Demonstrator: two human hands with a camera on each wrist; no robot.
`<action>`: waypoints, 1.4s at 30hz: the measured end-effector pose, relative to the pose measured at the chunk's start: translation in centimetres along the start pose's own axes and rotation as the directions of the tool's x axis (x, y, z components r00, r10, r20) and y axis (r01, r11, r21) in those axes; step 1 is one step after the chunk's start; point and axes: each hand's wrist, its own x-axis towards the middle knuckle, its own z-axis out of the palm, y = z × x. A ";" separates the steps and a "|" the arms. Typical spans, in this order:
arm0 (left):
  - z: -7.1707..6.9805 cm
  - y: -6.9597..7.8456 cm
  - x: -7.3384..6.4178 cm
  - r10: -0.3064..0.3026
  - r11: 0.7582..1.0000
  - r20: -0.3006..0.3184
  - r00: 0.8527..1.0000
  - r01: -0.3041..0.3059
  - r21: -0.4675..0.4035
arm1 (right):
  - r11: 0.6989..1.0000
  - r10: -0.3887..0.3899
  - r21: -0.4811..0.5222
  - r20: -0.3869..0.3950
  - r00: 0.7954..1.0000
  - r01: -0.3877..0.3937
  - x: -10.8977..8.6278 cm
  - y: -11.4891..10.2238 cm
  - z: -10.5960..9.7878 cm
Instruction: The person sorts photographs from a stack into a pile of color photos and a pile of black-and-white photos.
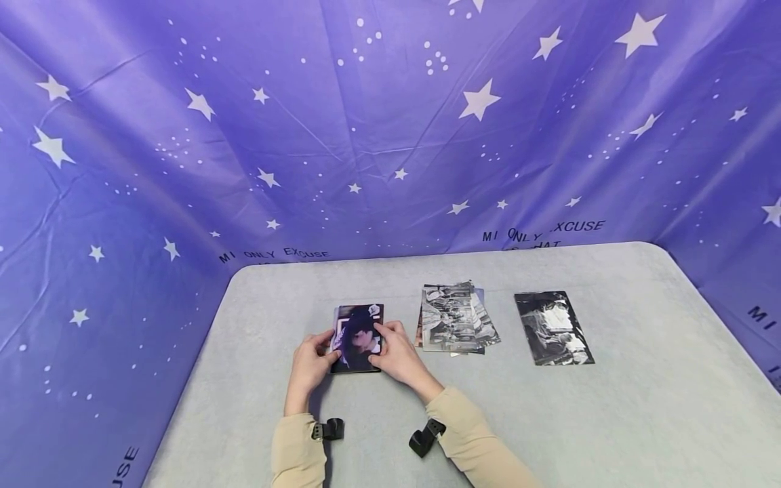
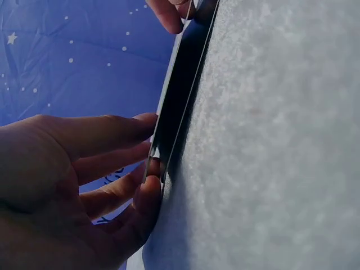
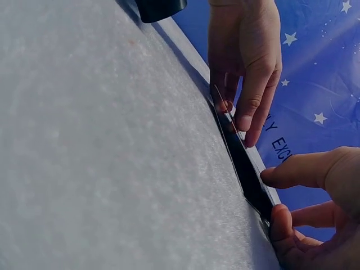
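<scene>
In the head view a dark purple photo print (image 1: 360, 339) tops a small pile on the left part of the table. My left hand (image 1: 310, 362) holds its left edge and my right hand (image 1: 399, 354) its right edge, thumbs nearer me. Edge-on in the left wrist view, the upper print (image 2: 164, 107) stands slightly raised, with a dark gap over a lower layer by the tabletop. The right wrist view shows both hands' fingertips at the print's edges (image 3: 247, 154). How many prints each hand grips is hidden.
Right of the hands lies a loose, fanned pile of black-and-white photos (image 1: 451, 318). Farther right is another black-and-white photo (image 1: 555, 329). The grey table (image 1: 641, 407) meets a purple star-printed cloth (image 1: 378, 135) behind and at both sides. Each wrist wears a black strapped device.
</scene>
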 end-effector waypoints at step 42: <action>0.5 1.6 0.3 -0.039 0.966 0.028 0.999 0.045 -0.253 | 0.967 0.035 0.255 -0.029 0.999 -0.026 -1.6 1.9 -6.1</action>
